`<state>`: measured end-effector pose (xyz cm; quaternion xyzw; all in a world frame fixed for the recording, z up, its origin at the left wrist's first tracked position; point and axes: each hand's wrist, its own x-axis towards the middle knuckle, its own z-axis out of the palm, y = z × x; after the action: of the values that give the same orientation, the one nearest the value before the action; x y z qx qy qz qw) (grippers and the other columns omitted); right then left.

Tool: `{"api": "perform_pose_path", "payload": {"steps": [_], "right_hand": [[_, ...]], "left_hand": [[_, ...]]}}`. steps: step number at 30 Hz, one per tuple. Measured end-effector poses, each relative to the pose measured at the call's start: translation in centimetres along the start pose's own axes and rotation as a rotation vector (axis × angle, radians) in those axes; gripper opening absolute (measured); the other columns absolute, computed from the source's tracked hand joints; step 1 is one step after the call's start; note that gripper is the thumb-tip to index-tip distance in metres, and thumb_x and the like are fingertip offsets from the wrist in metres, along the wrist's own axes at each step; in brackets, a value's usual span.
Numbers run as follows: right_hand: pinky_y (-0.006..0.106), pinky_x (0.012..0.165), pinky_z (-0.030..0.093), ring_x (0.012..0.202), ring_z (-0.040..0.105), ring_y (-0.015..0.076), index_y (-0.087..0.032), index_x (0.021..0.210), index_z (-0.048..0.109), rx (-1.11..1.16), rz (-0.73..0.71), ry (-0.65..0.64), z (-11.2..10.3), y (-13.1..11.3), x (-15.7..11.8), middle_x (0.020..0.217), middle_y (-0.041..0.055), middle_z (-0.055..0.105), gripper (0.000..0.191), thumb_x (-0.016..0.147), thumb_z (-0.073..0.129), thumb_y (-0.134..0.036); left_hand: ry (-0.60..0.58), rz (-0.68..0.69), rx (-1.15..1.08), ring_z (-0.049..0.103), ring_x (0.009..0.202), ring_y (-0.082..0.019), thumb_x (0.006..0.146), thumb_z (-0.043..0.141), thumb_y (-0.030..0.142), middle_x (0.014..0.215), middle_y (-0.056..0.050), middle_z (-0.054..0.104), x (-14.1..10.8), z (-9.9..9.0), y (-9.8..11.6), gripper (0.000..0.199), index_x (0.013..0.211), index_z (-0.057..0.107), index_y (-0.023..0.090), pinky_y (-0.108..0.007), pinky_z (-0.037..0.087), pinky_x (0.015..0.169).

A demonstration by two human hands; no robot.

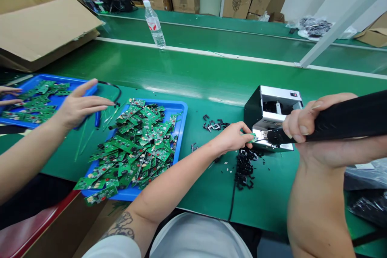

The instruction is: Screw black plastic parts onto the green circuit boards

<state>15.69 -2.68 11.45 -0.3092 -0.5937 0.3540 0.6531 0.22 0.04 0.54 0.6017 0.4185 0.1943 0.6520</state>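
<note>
My left hand point(232, 137) pinches a small green circuit board point(253, 138) in front of a silver-and-black screw feeder point(272, 105). Wrapped around a black electric screwdriver point(350, 117) is my right hand point(308, 119). The screwdriver's tip points left, close to the board and the feeder's front; whether it touches either I cannot tell. Black plastic pieces point(246, 169) lie heaped on the green bench just below my left hand, and more small black clips point(216, 124) are scattered behind it. To the left, a blue tray point(182, 129) is piled with green circuit boards point(145, 141).
A co-worker's hand point(80, 105) reaches in from the left, near a second blue tray point(65, 78) of boards. A water bottle point(155, 26) stands on the bench behind. A large cardboard box point(45, 28) is at far left. A metal post point(329, 20) rises at right.
</note>
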Motion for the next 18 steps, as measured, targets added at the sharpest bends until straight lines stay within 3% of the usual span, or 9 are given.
{"api": "perform_pose_path", "payload": {"steps": [2,6,13,18], "right_hand": [[0.029,0.032,0.035,0.034,0.047,0.0150,-0.023,0.079,0.070,0.034,-0.087,-0.082,-0.23,0.58,0.13,0.049,-0.0014,0.053,0.072,0.060,0.040,-0.086],[0.029,0.031,0.033,0.033,0.045,0.0147,-0.024,0.081,0.068,0.074,-0.024,-0.152,-0.26,0.92,-0.05,0.049,-0.0021,0.052,0.074,0.057,0.042,-0.088],[0.028,0.031,0.031,0.033,0.044,0.0132,-0.023,0.074,0.066,0.028,-0.020,-0.134,-0.16,1.23,-0.38,0.048,-0.0017,0.051,0.084,0.061,0.020,-0.091],[0.028,0.034,0.032,0.034,0.043,0.0137,-0.024,0.069,0.063,0.008,0.016,-0.082,-0.78,0.82,-0.54,0.047,-0.0016,0.050,0.079,0.056,0.026,-0.093]], "left_hand": [[0.002,-0.002,-0.002,0.045,0.049,-0.006,0.081,0.055,0.034,0.072,-0.002,0.067,-0.06,0.03,0.07,0.022,0.093,0.050,0.017,-0.017,0.032,0.046],[0.017,0.004,0.019,0.044,0.049,-0.006,0.081,0.055,0.034,0.072,-0.002,0.068,-0.05,0.06,-0.01,0.021,0.093,0.051,0.017,-0.017,0.031,0.046],[0.013,0.002,0.040,0.045,0.050,-0.005,0.082,0.054,0.035,0.075,-0.002,0.069,0.28,0.06,-0.25,0.022,0.095,0.052,0.017,-0.017,0.032,0.047],[0.016,-0.021,0.017,0.044,0.049,-0.005,0.082,0.056,0.032,0.072,-0.001,0.067,-0.04,-0.01,0.08,0.021,0.095,0.051,0.017,-0.017,0.032,0.046]]}}
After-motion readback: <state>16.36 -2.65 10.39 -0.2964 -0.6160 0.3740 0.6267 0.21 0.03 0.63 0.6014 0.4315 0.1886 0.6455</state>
